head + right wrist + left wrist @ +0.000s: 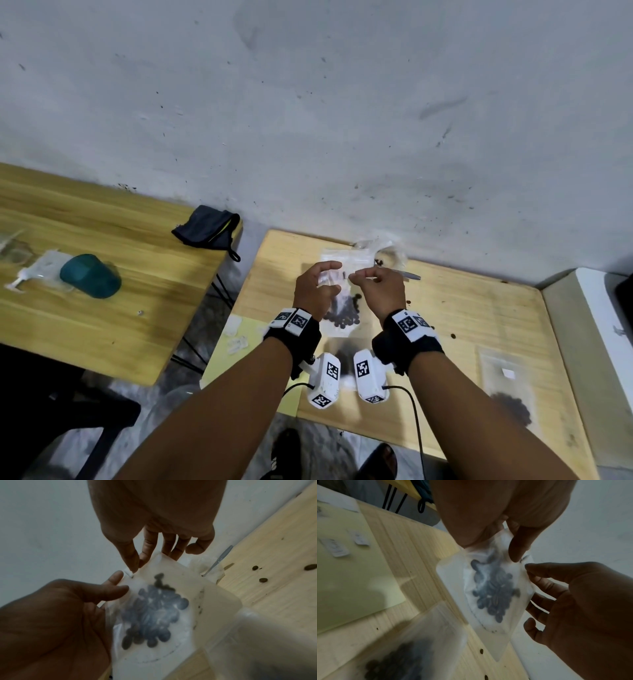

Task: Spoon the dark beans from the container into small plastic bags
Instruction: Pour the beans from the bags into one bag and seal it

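Your left hand (pixel 313 291) and right hand (pixel 380 291) both pinch the top edge of the small bag (pixel 154 615), with beans (pixel 494 593) inside, above the table (pixel 479 308).

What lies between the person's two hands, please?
The small plastic bag of dark beans hangs between the left hand and right hand, clearest in the head view.

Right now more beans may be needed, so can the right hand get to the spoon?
Probably not straight away: the right hand is pinching the top of the small plastic bag. The spoon lies just beyond its knuckles with nothing between, so once it lets go the way looks free.
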A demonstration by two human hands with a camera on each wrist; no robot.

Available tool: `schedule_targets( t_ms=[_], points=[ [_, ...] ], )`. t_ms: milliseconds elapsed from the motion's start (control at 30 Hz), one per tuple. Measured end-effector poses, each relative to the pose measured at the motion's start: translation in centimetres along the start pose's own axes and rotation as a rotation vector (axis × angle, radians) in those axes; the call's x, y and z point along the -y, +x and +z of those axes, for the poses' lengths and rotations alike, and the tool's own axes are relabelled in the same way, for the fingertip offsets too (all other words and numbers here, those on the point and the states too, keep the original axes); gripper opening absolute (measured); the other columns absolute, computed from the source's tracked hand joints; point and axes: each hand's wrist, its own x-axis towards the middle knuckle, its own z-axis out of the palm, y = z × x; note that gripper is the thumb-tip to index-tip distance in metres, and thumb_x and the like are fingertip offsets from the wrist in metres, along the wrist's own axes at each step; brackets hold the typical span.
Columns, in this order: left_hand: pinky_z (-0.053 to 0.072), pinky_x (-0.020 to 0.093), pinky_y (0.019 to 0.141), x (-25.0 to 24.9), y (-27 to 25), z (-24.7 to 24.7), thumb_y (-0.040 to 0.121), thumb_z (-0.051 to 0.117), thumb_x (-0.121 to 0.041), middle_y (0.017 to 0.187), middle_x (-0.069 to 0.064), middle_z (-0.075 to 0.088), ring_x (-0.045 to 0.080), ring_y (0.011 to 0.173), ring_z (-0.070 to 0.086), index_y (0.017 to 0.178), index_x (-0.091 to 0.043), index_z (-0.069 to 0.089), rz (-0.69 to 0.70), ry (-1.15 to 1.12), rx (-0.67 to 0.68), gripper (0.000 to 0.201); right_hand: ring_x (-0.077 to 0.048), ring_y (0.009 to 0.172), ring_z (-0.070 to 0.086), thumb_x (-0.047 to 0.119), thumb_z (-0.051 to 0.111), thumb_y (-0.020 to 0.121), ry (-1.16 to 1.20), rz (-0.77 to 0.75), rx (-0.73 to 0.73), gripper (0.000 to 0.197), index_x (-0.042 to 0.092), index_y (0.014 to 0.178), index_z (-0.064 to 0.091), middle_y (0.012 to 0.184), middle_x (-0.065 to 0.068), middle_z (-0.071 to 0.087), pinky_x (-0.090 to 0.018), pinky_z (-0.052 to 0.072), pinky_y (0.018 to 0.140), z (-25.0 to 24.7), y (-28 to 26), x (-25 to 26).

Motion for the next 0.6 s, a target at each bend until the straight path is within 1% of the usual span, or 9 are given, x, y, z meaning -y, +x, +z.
schedule_targets(
  t_ms=[67,133,233,267,333,400,433,500,600],
  points=[
    [0.05,0.026,0.074,0.1,0.0,0.0,0.072,0.063,0.014,0.111,-0.002,0.066,0.015,0.103,0.058,0.095,-0.027,0.069,-0.043,-0.039,-0.006,0.048,-0.016,0.089,0.067,0.016,0.077,0.077,0.036,-0.001,0.045,0.012,0.02,0.069,0.07,0.085,0.006,0.072,-0.029,0.05,0.081,0.1,-0.1,0.0],
    [0.051,0.027,0.076,0.1,0.0,-0.1,0.072,0.062,0.015,0.109,-0.001,0.068,0.017,0.103,0.06,0.095,-0.027,0.069,-0.057,-0.09,-0.023,0.049,-0.016,0.089,0.065,0.012,0.078,0.076,0.111,0.003,0.103,0.011,0.016,0.071,0.07,0.086,0.005,0.071,-0.027,0.049,0.08,0.2,-0.3,0.1],
    [0.049,0.026,0.069,0.0,0.0,-0.1,0.071,0.063,0.012,0.101,-0.003,0.07,0.016,0.092,0.063,0.096,-0.022,0.07,-0.086,-0.149,-0.026,0.043,-0.013,0.096,0.062,0.014,0.078,0.077,0.109,-0.057,0.096,0.008,0.016,0.075,0.07,0.094,0.003,0.07,-0.026,0.045,0.087,0.4,-0.3,0.1],
    [0.05,0.026,0.069,0.0,0.1,0.0,0.071,0.066,0.008,0.101,-0.001,0.071,0.017,0.09,0.064,0.095,-0.022,0.071,-0.094,-0.168,-0.018,0.039,-0.012,0.098,0.062,0.017,0.078,0.077,0.082,-0.079,0.078,0.008,0.017,0.076,0.07,0.098,0.002,0.069,-0.026,0.044,0.089,0.4,-0.3,0.0],
    [0.051,0.028,0.071,0.1,0.1,0.1,0.072,0.075,-0.006,0.102,0.001,0.072,0.017,0.089,0.065,0.094,-0.023,0.072,-0.1,-0.186,-0.01,0.028,-0.011,0.1,0.061,0.02,0.077,0.078,0.044,-0.09,0.051,0.007,0.02,0.076,0.07,0.102,0.0,0.069,-0.026,0.044,0.091,0.5,-0.3,-0.2],
    [0.05,0.024,0.07,0.1,0.0,0.1,0.073,0.079,-0.019,0.1,-0.001,0.072,0.011,0.086,0.066,0.093,-0.024,0.073,-0.093,-0.157,-0.023,0.022,-0.011,0.097,0.062,0.019,0.075,0.08,0.04,-0.081,0.053,0.008,0.021,0.075,0.069,0.097,0.002,0.069,-0.029,0.046,0.092,0.3,-0.3,-0.3],
    [0.05,0.023,0.07,0.2,-0.1,0.1,0.074,0.079,-0.021,0.099,-0.002,0.072,0.01,0.087,0.066,0.093,-0.023,0.073,-0.085,-0.142,-0.034,0.02,-0.009,0.093,0.061,0.019,0.075,0.081,0.039,-0.077,0.063,0.008,0.02,0.076,0.069,0.094,0.004,0.069,-0.028,0.046,0.091,0.2,-0.4,-0.4],
    [0.05,0.021,0.074,0.3,-0.1,0.1,0.078,0.076,-0.018,0.1,0.0,0.072,0.011,0.091,0.066,0.093,-0.02,0.073,-0.065,-0.128,-0.049,0.016,-0.008,0.089,0.059,0.02,0.076,0.082,0.028,-0.078,0.086,0.008,0.02,0.078,0.068,0.09,0.007,0.067,-0.028,0.045,0.089,0.0,-0.5,-0.6],
    [0.049,0.022,0.075,0.5,-0.1,0.2,0.081,0.072,-0.014,0.097,0.002,0.074,0.011,0.087,0.067,0.091,-0.016,0.074,-0.076,-0.138,-0.061,0.011,-0.016,0.091,0.058,0.023,0.077,0.08,0.005,-0.071,0.092,0.009,0.022,0.078,0.069,0.093,0.002,0.068,-0.032,0.046,0.086,-0.1,-0.4,-1.1]
  ],
)
